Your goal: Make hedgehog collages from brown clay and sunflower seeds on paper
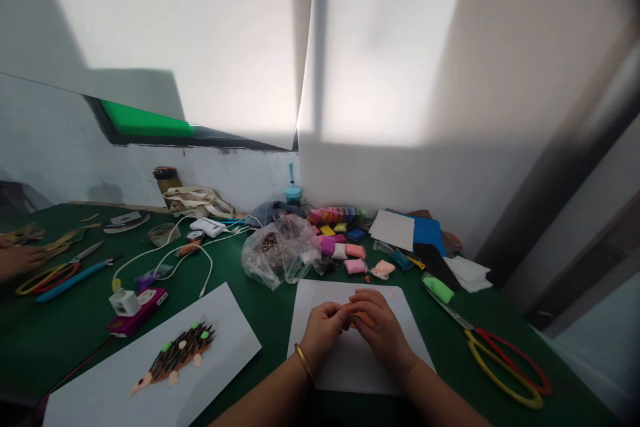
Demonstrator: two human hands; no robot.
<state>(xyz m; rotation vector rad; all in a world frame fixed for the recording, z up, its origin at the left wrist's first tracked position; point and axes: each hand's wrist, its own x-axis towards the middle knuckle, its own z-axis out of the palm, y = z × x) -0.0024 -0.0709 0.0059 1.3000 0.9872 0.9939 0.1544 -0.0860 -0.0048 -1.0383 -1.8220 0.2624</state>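
Over a white sheet in front of me, both my hands meet around an orange piece of clay. My left hand pinches the clay's left side between thumb and fingers. Curled over the top and right side, my right hand presses on it too, hiding much of its shape. To the left lies a second white sheet bearing a hedgehog picture with dark spines, an orange-brown body and green and pale dots.
Packets of coloured clay and a clear plastic bag lie beyond the sheet. Large scissors and a green clay packet are at right. Chargers with white cables sit at left, near another person's hand and more scissors.
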